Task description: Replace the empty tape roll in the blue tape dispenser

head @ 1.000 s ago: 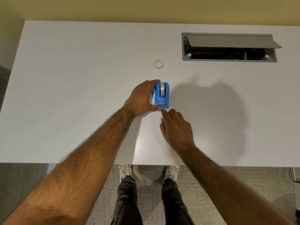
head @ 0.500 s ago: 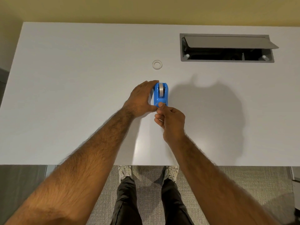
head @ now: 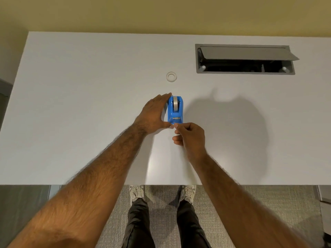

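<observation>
The blue tape dispenser (head: 175, 113) stands on the white desk (head: 89, 113) with a tape roll (head: 175, 103) seated in its cradle. My left hand (head: 154, 113) cups its left side, fingers along the back and thumb at the front corner. Just in front of the cutter, my right hand (head: 189, 135) has thumb and forefinger pinched together, seemingly on the tape's free end, which is too thin to make out clearly. A small whitish ring, the bare tape core (head: 171, 76), lies flat on the desk behind the dispenser.
An open grey cable hatch (head: 245, 59) with a raised flap is sunk into the desk at the back right. The desk's near edge (head: 250, 184) runs above my legs and shoes on the carpet. A yellow wall borders the desk's far side.
My right hand went from flat on the desk up to the dispenser's front, pinched there, and has now drawn back a little toward me. The left hand stayed on the dispenser.
</observation>
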The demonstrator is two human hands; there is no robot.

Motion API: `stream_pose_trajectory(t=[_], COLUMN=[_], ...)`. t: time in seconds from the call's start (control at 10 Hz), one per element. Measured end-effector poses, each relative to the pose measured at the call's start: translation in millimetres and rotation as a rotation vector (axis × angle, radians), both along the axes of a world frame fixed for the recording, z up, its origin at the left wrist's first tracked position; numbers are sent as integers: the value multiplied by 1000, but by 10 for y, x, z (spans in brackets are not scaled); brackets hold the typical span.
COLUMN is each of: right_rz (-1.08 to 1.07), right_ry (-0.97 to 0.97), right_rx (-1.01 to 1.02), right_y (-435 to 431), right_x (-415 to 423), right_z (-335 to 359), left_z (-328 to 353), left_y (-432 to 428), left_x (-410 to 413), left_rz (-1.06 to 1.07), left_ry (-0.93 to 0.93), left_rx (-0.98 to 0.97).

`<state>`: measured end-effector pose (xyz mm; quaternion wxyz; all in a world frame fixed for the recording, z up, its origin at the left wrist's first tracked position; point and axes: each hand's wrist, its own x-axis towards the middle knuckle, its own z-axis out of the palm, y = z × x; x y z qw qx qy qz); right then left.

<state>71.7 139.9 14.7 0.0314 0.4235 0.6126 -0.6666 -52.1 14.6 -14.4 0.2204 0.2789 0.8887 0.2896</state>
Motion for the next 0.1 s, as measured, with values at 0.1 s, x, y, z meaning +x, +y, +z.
stream_pose_trajectory(t=[0.1], right_rz=[119], right_ry=[-89], right_rx=[317], right_y=[92], right_x=[67], right_z=[39], left_z=[80], left_y=[-103], left_x=[32], left_rz=[-25], left_ry=[-38], left_rx=[-80])
